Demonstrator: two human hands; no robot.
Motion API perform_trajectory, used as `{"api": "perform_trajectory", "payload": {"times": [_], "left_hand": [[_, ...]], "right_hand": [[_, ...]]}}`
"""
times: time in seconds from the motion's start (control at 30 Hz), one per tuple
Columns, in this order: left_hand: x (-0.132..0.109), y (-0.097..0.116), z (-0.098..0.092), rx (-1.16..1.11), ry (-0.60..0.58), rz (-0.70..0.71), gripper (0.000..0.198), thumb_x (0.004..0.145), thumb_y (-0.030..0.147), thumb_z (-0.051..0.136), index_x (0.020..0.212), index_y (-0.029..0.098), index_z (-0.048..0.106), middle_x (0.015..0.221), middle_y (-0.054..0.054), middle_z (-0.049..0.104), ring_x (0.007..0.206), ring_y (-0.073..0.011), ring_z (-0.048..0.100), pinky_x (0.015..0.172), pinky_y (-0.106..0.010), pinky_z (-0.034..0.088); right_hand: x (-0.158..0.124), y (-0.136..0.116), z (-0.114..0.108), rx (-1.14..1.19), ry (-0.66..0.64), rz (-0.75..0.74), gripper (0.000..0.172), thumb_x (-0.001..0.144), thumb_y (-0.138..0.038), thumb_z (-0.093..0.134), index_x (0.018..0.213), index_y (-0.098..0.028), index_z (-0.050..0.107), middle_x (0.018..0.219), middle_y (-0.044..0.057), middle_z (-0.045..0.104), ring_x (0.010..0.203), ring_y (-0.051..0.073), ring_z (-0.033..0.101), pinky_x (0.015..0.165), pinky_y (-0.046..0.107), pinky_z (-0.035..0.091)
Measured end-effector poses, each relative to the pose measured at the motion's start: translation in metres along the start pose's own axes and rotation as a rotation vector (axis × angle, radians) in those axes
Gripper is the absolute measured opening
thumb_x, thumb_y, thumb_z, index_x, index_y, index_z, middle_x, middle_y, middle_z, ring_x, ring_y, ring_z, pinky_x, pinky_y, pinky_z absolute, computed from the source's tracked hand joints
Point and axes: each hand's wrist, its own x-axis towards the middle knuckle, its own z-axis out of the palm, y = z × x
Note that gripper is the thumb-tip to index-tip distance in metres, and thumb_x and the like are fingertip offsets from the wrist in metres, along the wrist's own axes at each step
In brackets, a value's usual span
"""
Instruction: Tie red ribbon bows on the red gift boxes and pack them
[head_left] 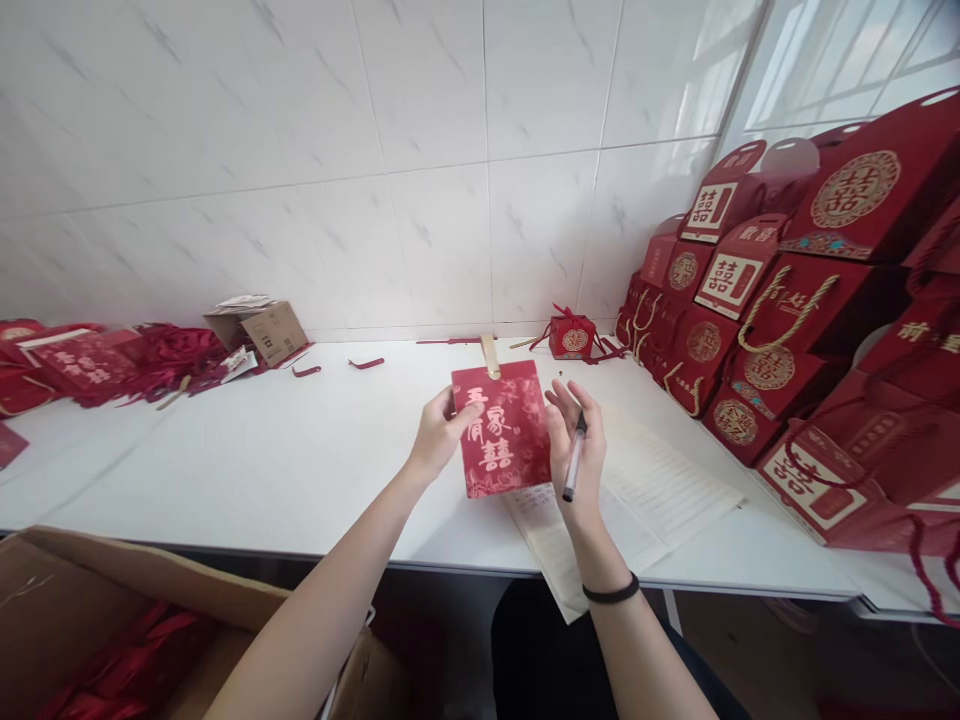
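Note:
My left hand (441, 432) grips the left edge of a flat red card (517, 415), its thumb on the front. White characters and pale flowers are printed on the card, and a short gold ribbon (490, 352) stands up from its top edge. At the card's right edge is my right hand (583, 440), with a clear pen (574, 462) with a black cap held against its palm and fingers. Whether its fingertips also press on the card I cannot tell. Beneath lies an open notebook (660, 490) with lined, written pages, partly hidden by the card and hand.
Stacked red gift boxes (757, 370) fill the table's right side. A small red box (573, 336) stands by the wall. Red packets (86, 360) and a small brown carton (274, 333) lie left. A large cardboard box (90, 570) with red contents sits in front, lower left.

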Motion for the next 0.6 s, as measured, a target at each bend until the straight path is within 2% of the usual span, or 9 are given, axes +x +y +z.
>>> {"api": "perform_trajectory", "payload": {"times": [0.1,0.17,0.3,0.4,0.5,0.6], "left_hand": [[0.006,0.001,-0.004,-0.193,0.18,-0.187,0.028,0.062,0.034,0.069,0.081,0.015,0.061,0.078,-0.003,0.066,0.066,-0.016,0.061,0.059,-0.025,0.045],[0.008,0.001,-0.007,-0.304,0.229,-0.287,0.026,0.061,0.031,0.069,0.08,0.014,0.063,0.074,-0.002,0.066,0.063,-0.0147,0.06,0.056,-0.023,0.043],[0.008,0.001,-0.008,-0.497,0.143,-0.398,0.018,0.061,0.024,0.066,0.075,0.014,0.062,0.066,0.0,0.064,0.056,-0.0119,0.057,0.052,-0.021,0.041],[0.007,0.001,-0.006,-0.535,0.092,-0.472,0.012,0.064,0.024,0.063,0.07,0.014,0.059,0.062,-0.001,0.061,0.051,-0.0114,0.055,0.049,-0.021,0.041],[0.008,0.001,-0.004,-0.53,0.142,-0.486,0.016,0.075,0.03,0.055,0.078,0.015,0.06,0.071,-0.003,0.063,0.056,-0.0126,0.058,0.049,-0.022,0.044],[0.009,0.003,-0.002,-0.462,0.249,-0.437,0.024,0.082,0.039,0.048,0.084,0.017,0.059,0.077,-0.004,0.062,0.058,-0.0122,0.058,0.049,-0.022,0.047]], "right_hand": [[0.001,0.007,-0.001,0.068,-0.075,0.101,0.03,0.082,-0.039,0.059,0.105,-0.02,0.056,0.117,0.011,0.059,0.11,0.025,0.054,0.096,0.045,0.04],[0.001,0.01,-0.001,0.119,-0.109,0.121,0.028,0.082,-0.04,0.058,0.102,-0.021,0.059,0.112,0.009,0.062,0.109,0.025,0.055,0.094,0.044,0.042],[0.0,0.003,0.001,0.056,-0.148,0.031,0.024,0.081,-0.038,0.06,0.098,-0.021,0.061,0.098,0.005,0.065,0.093,0.022,0.06,0.082,0.037,0.047],[-0.001,-0.001,0.002,-0.035,-0.136,-0.007,0.023,0.077,-0.036,0.063,0.092,-0.019,0.061,0.083,0.003,0.064,0.079,0.02,0.059,0.072,0.034,0.048],[-0.001,0.004,0.003,-0.023,-0.08,0.039,0.023,0.076,-0.037,0.063,0.089,-0.019,0.06,0.077,0.002,0.061,0.075,0.018,0.056,0.071,0.033,0.047],[0.002,0.013,0.002,0.126,-0.011,0.162,0.026,0.075,-0.038,0.065,0.093,-0.02,0.059,0.079,0.0,0.06,0.077,0.017,0.056,0.074,0.034,0.046]]}}
